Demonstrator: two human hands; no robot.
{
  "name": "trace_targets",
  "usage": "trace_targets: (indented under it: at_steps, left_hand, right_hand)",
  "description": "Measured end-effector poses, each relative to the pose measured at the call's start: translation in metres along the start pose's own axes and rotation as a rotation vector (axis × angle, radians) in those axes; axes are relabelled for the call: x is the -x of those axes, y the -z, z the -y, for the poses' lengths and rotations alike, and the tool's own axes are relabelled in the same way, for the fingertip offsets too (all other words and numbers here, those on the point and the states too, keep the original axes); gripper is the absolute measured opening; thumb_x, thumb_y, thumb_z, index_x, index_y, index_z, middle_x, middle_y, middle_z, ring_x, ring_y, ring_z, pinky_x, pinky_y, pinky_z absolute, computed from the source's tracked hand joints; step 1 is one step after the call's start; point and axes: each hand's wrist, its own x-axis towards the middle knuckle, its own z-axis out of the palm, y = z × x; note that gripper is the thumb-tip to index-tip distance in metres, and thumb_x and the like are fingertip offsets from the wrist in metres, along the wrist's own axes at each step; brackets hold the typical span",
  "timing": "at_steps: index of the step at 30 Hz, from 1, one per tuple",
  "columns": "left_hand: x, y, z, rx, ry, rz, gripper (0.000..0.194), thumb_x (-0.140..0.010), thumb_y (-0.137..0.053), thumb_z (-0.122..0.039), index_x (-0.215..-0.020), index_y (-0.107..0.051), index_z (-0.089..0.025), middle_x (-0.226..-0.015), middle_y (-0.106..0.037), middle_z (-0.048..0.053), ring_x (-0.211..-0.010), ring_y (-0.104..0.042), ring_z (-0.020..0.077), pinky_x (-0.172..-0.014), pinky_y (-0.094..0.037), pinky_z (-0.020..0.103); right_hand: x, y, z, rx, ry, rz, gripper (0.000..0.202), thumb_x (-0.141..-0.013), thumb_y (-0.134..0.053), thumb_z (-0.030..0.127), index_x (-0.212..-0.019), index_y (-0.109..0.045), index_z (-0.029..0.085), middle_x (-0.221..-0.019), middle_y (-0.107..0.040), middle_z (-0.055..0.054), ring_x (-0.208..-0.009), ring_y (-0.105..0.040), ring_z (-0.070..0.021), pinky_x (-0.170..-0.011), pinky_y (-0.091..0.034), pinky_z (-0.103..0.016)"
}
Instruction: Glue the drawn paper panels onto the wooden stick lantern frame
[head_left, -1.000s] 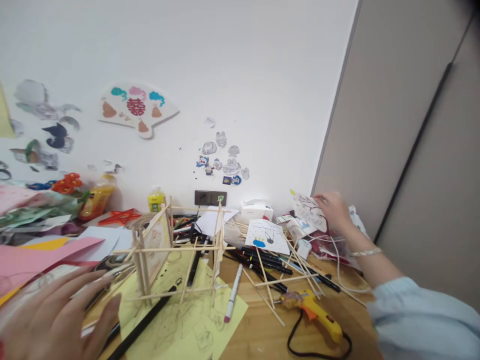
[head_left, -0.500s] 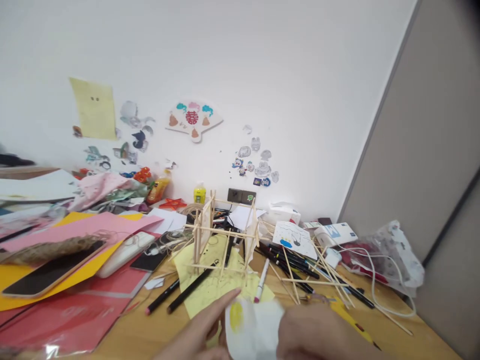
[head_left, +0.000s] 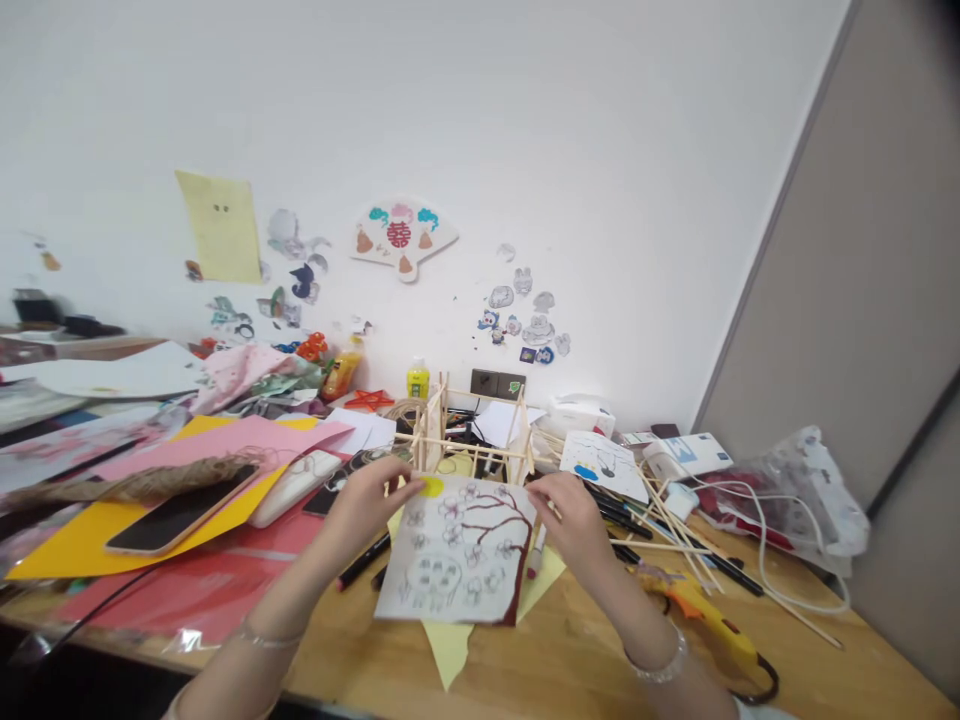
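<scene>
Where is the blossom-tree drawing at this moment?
In the head view, the blossom-tree drawing is just below centre, its upper corners held by the left hand and right hand, in front of the stick frame and over yellow paper.

Red character 囍 (head_left: 399, 234) on the white fan-shaped cutout (head_left: 406, 254)

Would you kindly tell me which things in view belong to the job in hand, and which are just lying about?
In the job:
Blossom drawing, held near its top corners by the left hand and right hand
Perhaps the stick frame behind it and the glue gun, both unheld

Apparently just lying about:
Phone
Red star
Plastic bag
</scene>
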Motion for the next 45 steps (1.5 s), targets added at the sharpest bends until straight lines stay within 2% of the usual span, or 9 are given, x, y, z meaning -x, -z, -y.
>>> trace_targets:
  at_steps: [4,9,16,23,28,31,34,38,45]
  left_hand:
    - [-0.018,-0.01,0.001,0.0,0.007,-0.106,0.023,-0.071,-0.061,-0.042,-0.063,-0.058,-0.02,-0.063,-0.056,-0.001,-0.061,-0.049,0.016,-0.059,-0.038,0.027]
    - [-0.02,-0.023,0.006,0.035,0.041,-0.205,0.026,-0.074,-0.058,-0.043,-0.062,-0.054,-0.02,-0.063,-0.056,-0.001,-0.06,-0.048,0.0153,-0.059,-0.038,0.027]
    - [-0.023,-0.027,0.006,0.129,0.113,-0.273,0.028,-0.073,-0.059,-0.048,-0.072,-0.061,-0.02,-0.064,-0.059,-0.001,-0.057,-0.049,0.0139,-0.055,-0.039,0.026]
    - [-0.028,-0.036,0.008,0.215,0.185,-0.408,0.033,-0.068,-0.063,-0.051,-0.068,-0.059,-0.019,-0.067,-0.058,0.0,-0.061,-0.05,0.0146,-0.059,-0.041,0.026]
    - [-0.033,-0.043,0.016,0.293,0.209,-0.443,0.037,-0.067,-0.064,-0.054,-0.07,-0.058,-0.018,-0.07,-0.06,0.002,-0.066,-0.056,0.0159,-0.061,-0.044,0.027]
    - [-0.036,-0.046,0.017,0.349,0.196,-0.411,0.04,-0.067,-0.064,-0.056,-0.078,-0.059,-0.017,-0.076,-0.064,0.003,-0.069,-0.059,0.0162,-0.063,-0.047,0.027]
    - [-0.039,-0.046,0.014,0.368,0.179,-0.384,0.039,-0.069,-0.064,-0.054,-0.082,-0.062,-0.018,-0.079,-0.066,0.004,-0.073,-0.061,0.017,-0.064,-0.048,0.026]
    - [-0.045,-0.044,0.014,0.36,0.174,-0.358,0.036,-0.071,-0.062,-0.052,-0.081,-0.065,-0.017,-0.079,-0.068,0.004,-0.072,-0.061,0.0178,-0.062,-0.046,0.026]
    - [-0.064,-0.039,0.016,0.328,0.122,-0.341,0.032,-0.072,-0.062,-0.047,-0.079,-0.064,-0.016,-0.074,-0.067,0.004,-0.067,-0.059,0.017,-0.061,-0.045,0.027]
  right_hand:
    - [-0.004,-0.013,-0.005,0.0,-0.089,-0.129,0.016,-0.087,-0.052,0.028,-0.074,-0.059,0.023,-0.073,-0.063,-0.003,-0.074,-0.058,-0.0192,-0.07,-0.047,-0.033]
    - [-0.006,-0.031,-0.01,0.005,-0.253,-0.316,0.01,-0.084,-0.055,0.031,-0.079,-0.054,0.022,-0.073,-0.062,-0.002,-0.067,-0.058,-0.0173,-0.062,-0.048,-0.03]
    - [-0.012,-0.042,-0.012,0.028,-0.266,-0.38,0.01,-0.083,-0.054,0.03,-0.086,-0.056,0.02,-0.075,-0.062,-0.002,-0.066,-0.059,-0.0171,-0.062,-0.048,-0.03]
    - [-0.025,-0.037,-0.012,0.159,-0.1,-0.317,0.017,-0.088,-0.049,0.029,-0.083,-0.063,0.022,-0.082,-0.063,-0.006,-0.079,-0.054,-0.0215,-0.076,-0.043,-0.037]
    - [-0.032,-0.031,-0.015,0.277,-0.068,-0.307,0.018,-0.088,-0.05,0.027,-0.078,-0.064,0.022,-0.084,-0.058,-0.006,-0.084,-0.05,-0.0226,-0.079,-0.041,-0.038]
    - [-0.036,-0.029,-0.018,0.331,-0.092,-0.313,0.016,-0.087,-0.051,0.03,-0.086,-0.064,0.021,-0.098,-0.055,-0.009,-0.094,-0.049,-0.025,-0.085,-0.04,-0.041]
    - [-0.042,-0.025,-0.022,0.37,-0.137,-0.282,0.027,-0.087,-0.051,0.036,-0.103,-0.061,0.017,-0.108,-0.054,-0.014,-0.102,-0.048,-0.0283,-0.087,-0.04,-0.043]
    - [-0.051,-0.021,-0.024,0.383,-0.191,-0.145,0.035,-0.088,-0.049,0.04,-0.112,-0.059,0.016,-0.089,-0.063,-0.01,-0.084,-0.056,-0.0251,-0.073,-0.042,-0.035]
    - [-0.074,-0.019,-0.026,0.308,-0.188,-0.021,0.024,-0.089,-0.046,0.032,-0.088,-0.066,0.021,-0.08,-0.067,-0.006,-0.077,-0.056,-0.0215,-0.065,-0.037,-0.029]
